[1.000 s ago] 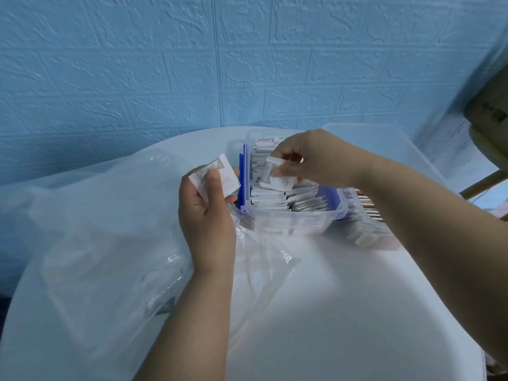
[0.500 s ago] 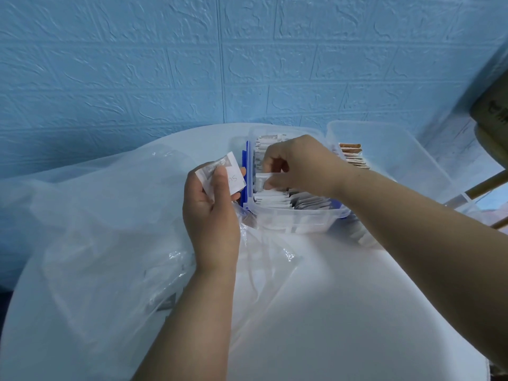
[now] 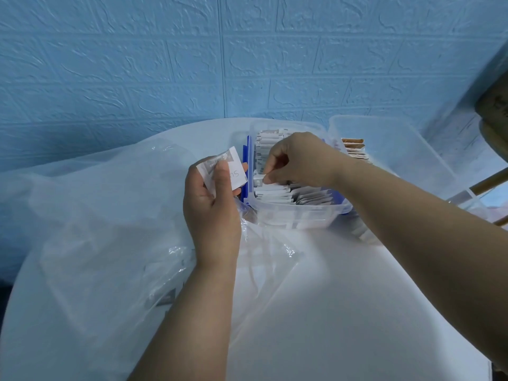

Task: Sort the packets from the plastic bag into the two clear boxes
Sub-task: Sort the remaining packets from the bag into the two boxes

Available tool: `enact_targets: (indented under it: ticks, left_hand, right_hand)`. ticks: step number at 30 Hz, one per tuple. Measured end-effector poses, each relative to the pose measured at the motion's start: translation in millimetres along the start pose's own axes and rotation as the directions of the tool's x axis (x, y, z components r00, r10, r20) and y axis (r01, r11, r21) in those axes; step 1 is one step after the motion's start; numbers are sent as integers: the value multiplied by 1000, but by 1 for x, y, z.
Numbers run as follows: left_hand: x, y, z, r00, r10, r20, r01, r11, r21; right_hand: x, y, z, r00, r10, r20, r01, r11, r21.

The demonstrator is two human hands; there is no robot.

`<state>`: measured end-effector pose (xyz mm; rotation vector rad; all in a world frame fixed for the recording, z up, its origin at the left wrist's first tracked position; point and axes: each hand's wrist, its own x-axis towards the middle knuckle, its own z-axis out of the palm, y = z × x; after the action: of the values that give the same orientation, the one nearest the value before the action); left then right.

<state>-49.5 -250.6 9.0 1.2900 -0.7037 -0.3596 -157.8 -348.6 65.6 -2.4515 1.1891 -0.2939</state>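
My left hand (image 3: 213, 213) holds a small white and grey packet (image 3: 224, 169) upright, thumb pressed on its face, just left of the near clear box (image 3: 297, 215). That box has blue clips and is packed with rows of white packets (image 3: 291, 192). My right hand (image 3: 299, 160) is over the box, pinching the top edge of a white packet (image 3: 259, 178) that stands among the rows. A second clear box (image 3: 390, 149) behind it on the right holds brown-edged packets (image 3: 354, 147). The crumpled clear plastic bag (image 3: 90, 215) spreads across the left of the table.
The round white table (image 3: 316, 312) stands against a blue textured wall. More packets (image 3: 362, 232) lie by the near box's right side, partly hidden by my right forearm. A wooden chair part (image 3: 489, 182) shows at the right edge.
My right hand has lowered its packet from above the box down into the rows. The left hand has stayed put with its packet.
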Motion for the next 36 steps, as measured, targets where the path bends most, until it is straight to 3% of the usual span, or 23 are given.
enact_targets:
  ticks: [11,18,30,34,36]
  left_hand:
    - [-1,-1,1,1000,18,9,-18,999,30]
    - [-3,1,1,1000,16,23,-17,999,41]
    - [-5,6,2,999,5,45,-6,1000,19]
    - [-6,7,1,996,-3,91,3,1000,-5]
    - [-4,6,1,994,-16,109,17,1000,-6]
  right_hand:
    - [-5,2,-8,997,36,62,-37,999,22]
    - [-5,5,-3,993,97,73,-107,984,144]
    - [-9,6,-4,992,115,50,-119,989,91]
    - [-10,5,-6,993,116,0,-114,977,180]
    - [-15,-3,-10,996,84,-25,-69,931,358]
